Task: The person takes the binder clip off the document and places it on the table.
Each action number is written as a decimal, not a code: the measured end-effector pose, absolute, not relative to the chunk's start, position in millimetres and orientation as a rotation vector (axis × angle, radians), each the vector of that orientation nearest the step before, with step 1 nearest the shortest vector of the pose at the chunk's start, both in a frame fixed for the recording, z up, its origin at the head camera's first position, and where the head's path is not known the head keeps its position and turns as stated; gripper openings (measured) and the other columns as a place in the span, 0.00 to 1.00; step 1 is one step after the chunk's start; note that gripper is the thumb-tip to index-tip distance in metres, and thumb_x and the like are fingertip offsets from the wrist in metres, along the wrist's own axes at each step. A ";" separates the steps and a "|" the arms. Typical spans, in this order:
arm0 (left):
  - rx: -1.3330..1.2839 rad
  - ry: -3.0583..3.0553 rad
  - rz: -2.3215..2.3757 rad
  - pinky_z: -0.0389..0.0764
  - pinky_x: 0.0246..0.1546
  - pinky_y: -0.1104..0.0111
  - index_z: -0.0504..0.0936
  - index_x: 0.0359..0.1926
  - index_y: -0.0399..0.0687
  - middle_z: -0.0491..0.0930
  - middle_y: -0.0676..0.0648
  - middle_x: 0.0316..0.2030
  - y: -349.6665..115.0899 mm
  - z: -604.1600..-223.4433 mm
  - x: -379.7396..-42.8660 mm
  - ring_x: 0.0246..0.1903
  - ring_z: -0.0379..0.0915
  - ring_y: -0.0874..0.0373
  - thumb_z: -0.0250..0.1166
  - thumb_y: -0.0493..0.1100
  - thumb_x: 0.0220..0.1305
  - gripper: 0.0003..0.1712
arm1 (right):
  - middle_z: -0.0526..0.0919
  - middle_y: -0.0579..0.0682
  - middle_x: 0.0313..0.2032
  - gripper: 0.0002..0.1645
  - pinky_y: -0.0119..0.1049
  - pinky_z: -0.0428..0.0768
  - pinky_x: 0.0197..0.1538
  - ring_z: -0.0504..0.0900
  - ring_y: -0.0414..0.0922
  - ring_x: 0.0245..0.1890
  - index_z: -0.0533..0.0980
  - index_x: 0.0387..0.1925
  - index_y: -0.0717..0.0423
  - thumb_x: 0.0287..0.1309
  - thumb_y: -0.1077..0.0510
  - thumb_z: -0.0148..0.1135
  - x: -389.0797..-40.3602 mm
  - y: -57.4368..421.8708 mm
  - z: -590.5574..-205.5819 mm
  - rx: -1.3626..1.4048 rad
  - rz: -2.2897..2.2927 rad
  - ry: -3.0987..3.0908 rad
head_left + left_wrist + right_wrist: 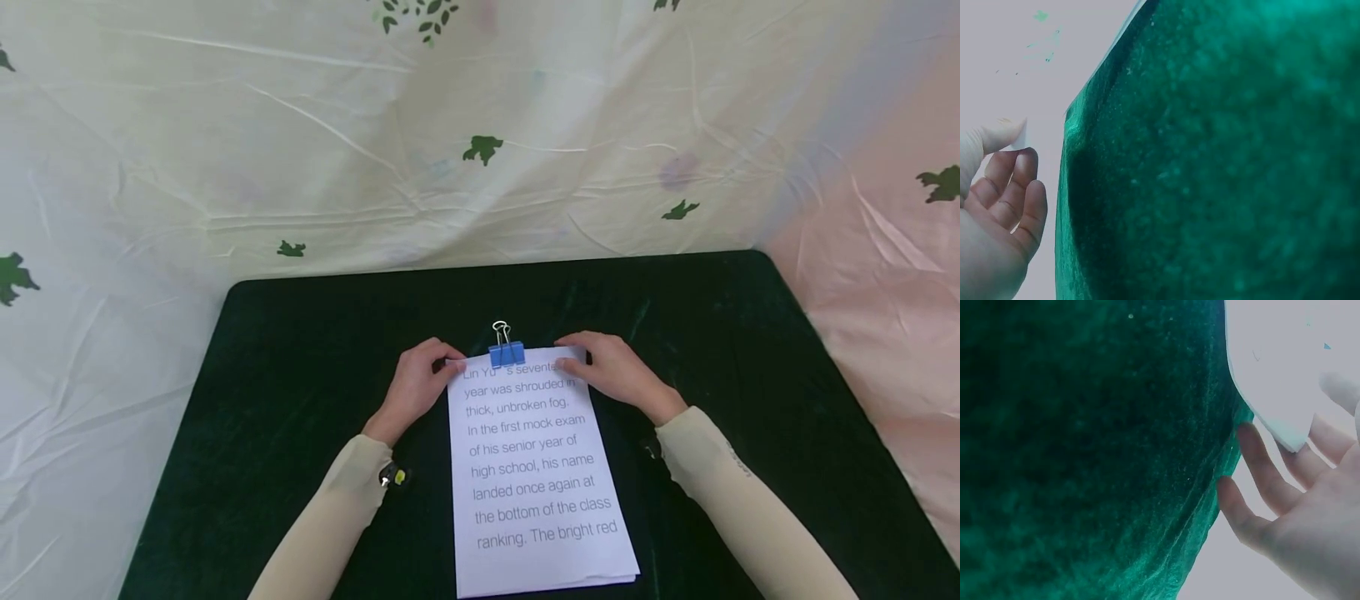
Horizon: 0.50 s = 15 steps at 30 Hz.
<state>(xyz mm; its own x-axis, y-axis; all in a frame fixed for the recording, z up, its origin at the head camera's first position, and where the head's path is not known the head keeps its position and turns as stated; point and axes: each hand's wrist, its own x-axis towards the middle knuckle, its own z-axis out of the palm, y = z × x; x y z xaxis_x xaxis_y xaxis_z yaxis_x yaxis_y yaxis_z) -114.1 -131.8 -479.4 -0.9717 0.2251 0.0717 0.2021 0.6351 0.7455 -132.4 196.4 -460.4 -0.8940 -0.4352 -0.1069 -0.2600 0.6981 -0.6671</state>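
A stack of printed white paper (525, 562) lies lengthwise before me, large lines of English text facing up. At the middle of its top edge sits a blue binder clip (507, 354), its wire handles standing up. My left hand (411, 385) pinches the top left corner between thumb and fingers; the left wrist view shows a small bit of the paper (1019, 140) there. At the top right corner my right hand (618, 371) grips the sheets, thumb on the printed face and fingers behind. In the right wrist view that paper corner (1291, 434) lies against the fingers.
A dark green velvet cloth (315, 350) covers the table under the paper. Behind it hangs a pale curtain (337, 150) with green leaf prints, turning pink at the right. A dark wrist device (392, 476) shows at the left sleeve.
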 end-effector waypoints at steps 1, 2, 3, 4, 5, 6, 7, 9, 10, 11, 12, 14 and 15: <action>0.368 2.814 1.281 0.76 0.43 0.61 0.89 0.45 0.49 0.80 0.52 0.38 -132.0 -479.5 -113.8 0.38 0.74 0.56 0.68 0.41 0.71 0.05 | 0.84 0.53 0.56 0.25 0.47 0.77 0.53 0.80 0.48 0.47 0.78 0.64 0.57 0.70 0.52 0.66 -132.4 197.1 -460.9 -0.558 -1.006 2.648; 0.369 2.814 1.283 0.76 0.44 0.61 0.89 0.45 0.49 0.80 0.51 0.38 -132.3 -479.4 -113.5 0.39 0.74 0.56 0.68 0.41 0.71 0.05 | 0.84 0.52 0.55 0.23 0.47 0.77 0.51 0.80 0.47 0.46 0.79 0.63 0.56 0.70 0.53 0.67 -132.3 197.8 -461.3 -0.561 -1.025 2.645; 0.367 2.813 1.286 0.76 0.44 0.60 0.89 0.45 0.49 0.80 0.51 0.39 -132.6 -479.2 -113.2 0.39 0.74 0.56 0.68 0.41 0.71 0.05 | 0.85 0.51 0.53 0.22 0.46 0.77 0.51 0.80 0.46 0.45 0.79 0.61 0.56 0.70 0.54 0.66 -132.2 198.3 -461.6 -0.564 -1.041 2.646; 0.364 2.812 1.290 0.76 0.45 0.60 0.88 0.45 0.50 0.81 0.51 0.39 -132.8 -479.2 -112.8 0.40 0.74 0.56 0.68 0.41 0.71 0.05 | 0.85 0.51 0.53 0.20 0.45 0.78 0.50 0.80 0.46 0.44 0.80 0.60 0.56 0.70 0.55 0.66 -132.0 198.5 -461.7 -0.563 -1.058 2.645; 0.361 2.809 1.295 0.76 0.45 0.60 0.88 0.45 0.50 0.81 0.51 0.39 -133.0 -479.4 -112.5 0.40 0.74 0.56 0.68 0.41 0.71 0.05 | 0.85 0.51 0.52 0.19 0.45 0.78 0.49 0.81 0.46 0.43 0.81 0.59 0.55 0.71 0.56 0.66 -131.8 198.5 -461.8 -0.561 -1.073 2.645; 0.357 2.808 1.300 0.76 0.46 0.60 0.88 0.45 0.50 0.81 0.51 0.39 -133.3 -479.5 -112.1 0.40 0.74 0.56 0.68 0.41 0.71 0.05 | 0.85 0.50 0.50 0.17 0.45 0.78 0.48 0.81 0.45 0.42 0.81 0.58 0.55 0.71 0.56 0.66 -131.5 198.4 -461.7 -0.558 -1.085 2.647; 0.356 2.805 1.306 0.76 0.46 0.60 0.88 0.45 0.49 0.81 0.51 0.40 -133.5 -479.6 -111.7 0.40 0.74 0.56 0.68 0.41 0.71 0.05 | 0.86 0.50 0.50 0.16 0.45 0.78 0.47 0.81 0.45 0.41 0.82 0.57 0.55 0.71 0.57 0.65 -131.0 198.5 -461.8 -0.555 -1.094 2.650; 0.354 2.797 1.320 0.76 0.47 0.59 0.88 0.45 0.49 0.82 0.51 0.41 -133.9 -478.6 -110.5 0.41 0.75 0.56 0.68 0.41 0.71 0.05 | 0.86 0.50 0.48 0.13 0.45 0.78 0.45 0.81 0.45 0.40 0.82 0.54 0.55 0.71 0.58 0.65 -130.1 198.1 -461.3 -0.549 -1.114 2.653; 0.354 2.793 1.325 0.77 0.48 0.59 0.88 0.45 0.49 0.82 0.51 0.41 -134.1 -478.4 -109.9 0.41 0.75 0.55 0.68 0.41 0.71 0.05 | 0.86 0.50 0.47 0.12 0.45 0.78 0.45 0.81 0.46 0.39 0.82 0.53 0.55 0.71 0.59 0.64 -129.5 197.9 -461.0 -0.545 -1.124 2.654; 0.354 2.789 1.333 0.77 0.48 0.59 0.88 0.45 0.49 0.82 0.51 0.41 -134.2 -478.1 -109.3 0.42 0.75 0.55 0.68 0.41 0.71 0.05 | 0.86 0.50 0.46 0.12 0.45 0.78 0.45 0.81 0.45 0.39 0.83 0.53 0.54 0.72 0.59 0.64 -128.8 198.0 -461.0 -0.545 -1.126 2.658; 0.353 2.785 1.341 0.77 0.49 0.58 0.88 0.45 0.49 0.82 0.50 0.42 -134.2 -477.6 -108.6 0.42 0.75 0.55 0.68 0.41 0.71 0.05 | 0.86 0.50 0.46 0.11 0.45 0.78 0.45 0.81 0.45 0.39 0.83 0.52 0.54 0.72 0.59 0.64 -128.0 198.1 -461.0 -0.545 -1.129 2.663; 0.351 2.778 1.356 0.76 0.50 0.58 0.88 0.45 0.49 0.82 0.50 0.43 -134.1 -476.9 -107.2 0.43 0.75 0.55 0.68 0.41 0.72 0.05 | 0.86 0.50 0.46 0.11 0.45 0.77 0.45 0.81 0.45 0.39 0.83 0.52 0.54 0.72 0.59 0.64 -126.4 198.3 -460.6 -0.548 -1.133 2.674; 0.347 2.773 1.362 0.76 0.50 0.58 0.88 0.45 0.49 0.82 0.50 0.43 -133.9 -477.2 -106.6 0.43 0.75 0.55 0.68 0.41 0.72 0.05 | 0.86 0.50 0.46 0.11 0.44 0.77 0.45 0.81 0.45 0.39 0.83 0.52 0.54 0.72 0.59 0.64 -125.4 198.5 -460.5 -0.549 -1.132 2.681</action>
